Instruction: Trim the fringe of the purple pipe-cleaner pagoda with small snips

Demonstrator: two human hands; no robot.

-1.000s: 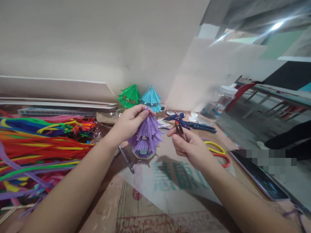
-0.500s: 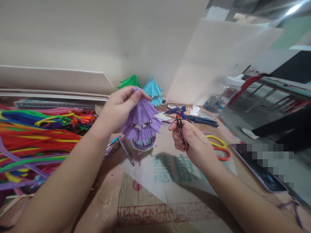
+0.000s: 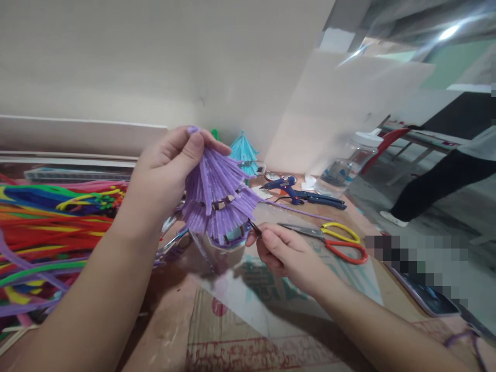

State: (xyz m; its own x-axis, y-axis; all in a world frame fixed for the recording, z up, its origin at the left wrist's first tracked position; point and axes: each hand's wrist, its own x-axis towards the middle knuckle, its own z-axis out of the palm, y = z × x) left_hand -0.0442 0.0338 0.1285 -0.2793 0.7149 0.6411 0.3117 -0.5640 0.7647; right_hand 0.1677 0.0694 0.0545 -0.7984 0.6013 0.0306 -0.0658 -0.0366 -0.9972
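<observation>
My left hand (image 3: 170, 170) grips the top of a purple tiered pagoda (image 3: 219, 199) made of pipe cleaners and holds it tilted above the table. My right hand (image 3: 284, 253) is closed on small dark snips (image 3: 254, 228), whose tips touch the lower right fringe of the pagoda. A loose purple pipe cleaner (image 3: 298, 211) trails from the model toward the right.
A heap of coloured pipe cleaners (image 3: 50, 227) fills the left. Scissors with yellow and red handles (image 3: 333, 238), a blue glue gun (image 3: 294, 187), a blue pagoda (image 3: 243, 153), a clear jar (image 3: 349, 165) and a phone (image 3: 430, 297) lie around. A person's leg (image 3: 430, 186) is at right.
My left hand lifted the purple pagoda higher and tilted it. My right hand dropped lower and brought the snips to the model's bottom fringe. A person has stepped into view at right.
</observation>
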